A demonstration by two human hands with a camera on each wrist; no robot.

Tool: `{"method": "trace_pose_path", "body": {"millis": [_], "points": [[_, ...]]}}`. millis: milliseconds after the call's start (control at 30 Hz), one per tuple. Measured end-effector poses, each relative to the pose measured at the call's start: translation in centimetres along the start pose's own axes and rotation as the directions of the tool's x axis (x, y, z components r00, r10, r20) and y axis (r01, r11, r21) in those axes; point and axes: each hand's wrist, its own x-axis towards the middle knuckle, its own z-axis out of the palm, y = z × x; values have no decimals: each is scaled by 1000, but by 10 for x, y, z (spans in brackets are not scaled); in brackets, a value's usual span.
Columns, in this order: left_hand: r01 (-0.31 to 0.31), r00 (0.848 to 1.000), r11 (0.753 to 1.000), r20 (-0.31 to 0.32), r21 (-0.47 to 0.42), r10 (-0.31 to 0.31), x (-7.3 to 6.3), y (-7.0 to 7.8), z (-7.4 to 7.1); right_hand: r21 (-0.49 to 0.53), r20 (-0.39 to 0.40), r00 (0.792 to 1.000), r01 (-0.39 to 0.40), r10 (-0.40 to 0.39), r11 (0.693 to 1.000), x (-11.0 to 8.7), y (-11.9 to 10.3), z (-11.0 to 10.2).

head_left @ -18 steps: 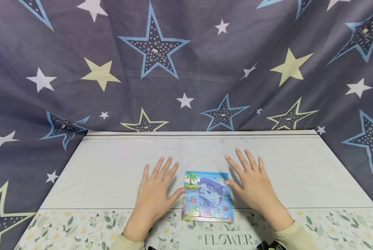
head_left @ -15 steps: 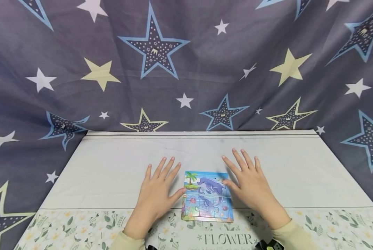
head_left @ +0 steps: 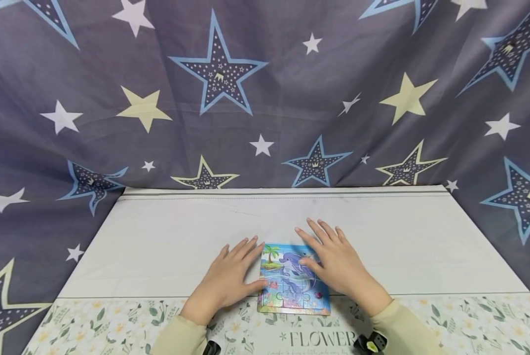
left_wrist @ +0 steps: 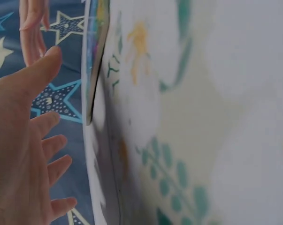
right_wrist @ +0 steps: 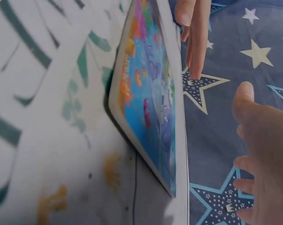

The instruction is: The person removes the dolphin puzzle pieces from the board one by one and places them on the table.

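A small square jigsaw puzzle (head_left: 291,291) with a dolphin and palm tree picture lies flat on the table, its pieces fitted together in a tray. At its left edge my left hand (head_left: 227,276) hovers with spread fingers, the thumb near the puzzle's side. My right hand (head_left: 338,261) is over the puzzle's upper right part, fingers extended, covering that corner in the head view. Both wrist views show a gap between the hands and the puzzle (right_wrist: 148,93). Neither left hand (left_wrist: 24,126) nor right hand (right_wrist: 263,150) holds anything.
The table (head_left: 167,236) has a white cover with a floral front band and the printed word FLOWER (head_left: 322,338). A dark curtain (head_left: 265,98) with stars hangs behind and at both sides. Black wrist devices (head_left: 371,342) sit at the sleeves.
Both hands have moved inward toward the puzzle, the right one farther left over it and the left one slightly right and nearer. The puzzle stays in place; the head view has tilted slightly.
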Motion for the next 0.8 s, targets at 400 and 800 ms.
{"method": "trace_pose_path", "body": {"millis": [400,800], "points": [[-19,990,998,140,-67,28,11,3,9,26,78,991,110,-111,994,14,-6,8],[78,991,994,117,-71,-70,29,8,13,135,127,977,152,-169,979,44,2,20]]}}
